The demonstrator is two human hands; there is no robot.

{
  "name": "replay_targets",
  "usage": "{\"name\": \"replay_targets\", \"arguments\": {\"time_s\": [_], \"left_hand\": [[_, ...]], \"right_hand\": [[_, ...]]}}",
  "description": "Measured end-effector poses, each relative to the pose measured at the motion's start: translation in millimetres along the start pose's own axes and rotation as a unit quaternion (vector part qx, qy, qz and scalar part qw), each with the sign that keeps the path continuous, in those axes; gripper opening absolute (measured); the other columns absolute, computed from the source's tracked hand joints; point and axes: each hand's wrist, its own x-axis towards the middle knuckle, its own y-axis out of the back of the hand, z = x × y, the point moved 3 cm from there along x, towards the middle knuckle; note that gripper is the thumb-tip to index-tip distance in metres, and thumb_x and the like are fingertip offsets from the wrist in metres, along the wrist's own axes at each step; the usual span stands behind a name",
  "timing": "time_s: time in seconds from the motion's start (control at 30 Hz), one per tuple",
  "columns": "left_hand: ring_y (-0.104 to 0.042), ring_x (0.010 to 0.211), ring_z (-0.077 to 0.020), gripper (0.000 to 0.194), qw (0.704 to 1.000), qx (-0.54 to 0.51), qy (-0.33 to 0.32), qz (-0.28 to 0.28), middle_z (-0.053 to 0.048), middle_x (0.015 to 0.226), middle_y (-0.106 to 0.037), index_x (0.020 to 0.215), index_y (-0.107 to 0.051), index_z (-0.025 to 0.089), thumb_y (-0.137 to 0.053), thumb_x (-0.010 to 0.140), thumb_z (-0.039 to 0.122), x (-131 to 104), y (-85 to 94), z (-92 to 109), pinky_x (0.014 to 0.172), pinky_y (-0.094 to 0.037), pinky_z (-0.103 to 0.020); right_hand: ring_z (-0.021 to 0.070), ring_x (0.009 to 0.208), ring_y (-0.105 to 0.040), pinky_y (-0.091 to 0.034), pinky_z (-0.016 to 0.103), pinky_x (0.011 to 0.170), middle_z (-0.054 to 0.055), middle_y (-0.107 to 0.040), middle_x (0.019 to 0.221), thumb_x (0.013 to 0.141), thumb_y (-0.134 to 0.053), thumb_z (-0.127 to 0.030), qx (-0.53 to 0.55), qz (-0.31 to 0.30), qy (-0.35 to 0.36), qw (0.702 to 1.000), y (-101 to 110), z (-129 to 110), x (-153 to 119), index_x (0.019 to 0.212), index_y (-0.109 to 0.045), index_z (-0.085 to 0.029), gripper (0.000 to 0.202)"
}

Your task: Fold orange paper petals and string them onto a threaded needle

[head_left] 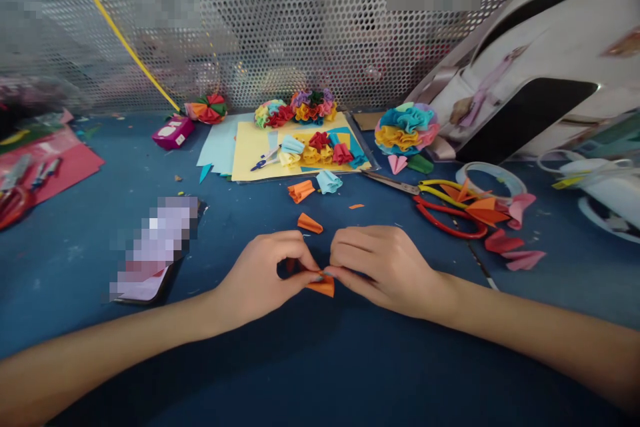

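Between my two hands is a small folded piece of orange paper (323,285). My left hand (273,270) pinches it with thumb and index finger. From the other side, my right hand (380,267) has its thumb and fingertips closed on its upper right part. Just beyond my fingers lies an orange folded piece (310,223). Farther back are another orange crimped piece (301,191) and a light blue one (329,181). Red and yellow scissors (450,217) lie to the right of my right hand.
A phone (157,247) lies on the blue table (225,373) at left. Yellow paper (250,147) with crimped pieces, paper flowers (406,128) and a perforated metal screen (300,33) are behind. A tape roll (520,180), dark tablet (530,117) and white bag (575,27) stand right.
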Motion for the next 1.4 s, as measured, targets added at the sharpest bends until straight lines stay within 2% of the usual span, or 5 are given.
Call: {"name": "replay_targets", "arguments": {"time_s": [0.33, 0.7, 0.93, 1.3, 1.4], "left_hand": [[-0.054, 0.068, -0.0109, 0.016, 0.994, 0.063, -0.082, 0.045, 0.003, 0.072, -0.062, 0.071, -0.067, 0.016, -0.078, 0.081, 0.011, -4, -1.8, -1, 0.065, -0.039, -0.024], [-0.064, 0.082, -0.0129, 0.014, 0.999, 0.016, -0.048, -0.006, 0.003, 0.082, -0.071, 0.078, -0.073, 0.018, -0.077, 0.082, 0.005, 1, -0.6, -2, 0.078, -0.046, -0.025], [-0.058, 0.076, -0.0135, 0.011, 0.997, 0.065, -0.040, -0.003, 0.004, 0.074, -0.066, 0.075, -0.074, 0.019, -0.079, 0.083, 0.014, 1, -3.8, -5, 0.074, -0.040, -0.029], [-0.065, 0.086, -0.0135, 0.013, 0.999, 0.007, 0.001, -0.048, 0.004, 0.085, -0.070, 0.083, -0.077, 0.022, -0.075, 0.085, 0.009, 1, -1.5, -6, 0.085, -0.041, -0.030], [-0.063, 0.079, -0.0122, 0.016, 0.998, 0.049, -0.030, -0.037, 0.005, 0.081, -0.068, 0.082, -0.076, 0.022, -0.073, 0.086, 0.008, -1, -0.4, -4, 0.081, -0.039, -0.030]], "right_hand": [[0.0137, 0.066, -0.052, -0.035, 0.028, 0.060, 0.002, -0.061, 0.081, 0.105, -0.044, -0.021, -0.029, -0.024, 0.008, 0.999, -3, -10, 1, 0.086, -0.062, -0.016, 0.027], [0.0138, 0.062, -0.048, -0.030, 0.031, 0.058, 0.000, -0.064, 0.072, 0.104, -0.045, -0.012, -0.185, 0.032, 0.118, 0.975, 4, -14, 0, 0.081, -0.064, -0.017, 0.030], [0.0122, 0.065, -0.053, -0.035, 0.028, 0.058, 0.000, -0.062, 0.077, 0.104, -0.048, -0.024, -0.019, -0.031, -0.025, 0.999, -1, -9, -1, 0.083, -0.061, -0.017, 0.026], [0.0132, 0.064, -0.049, -0.030, 0.032, 0.058, -0.001, -0.064, 0.071, 0.101, -0.053, -0.014, -0.207, 0.048, 0.172, 0.962, 7, -17, -3, 0.081, -0.065, -0.017, 0.024], [0.0135, 0.064, -0.049, -0.029, 0.032, 0.058, -0.002, -0.062, 0.069, 0.101, -0.053, -0.017, -0.196, 0.028, 0.151, 0.969, 6, -15, -2, 0.080, -0.064, -0.017, 0.024]]}}
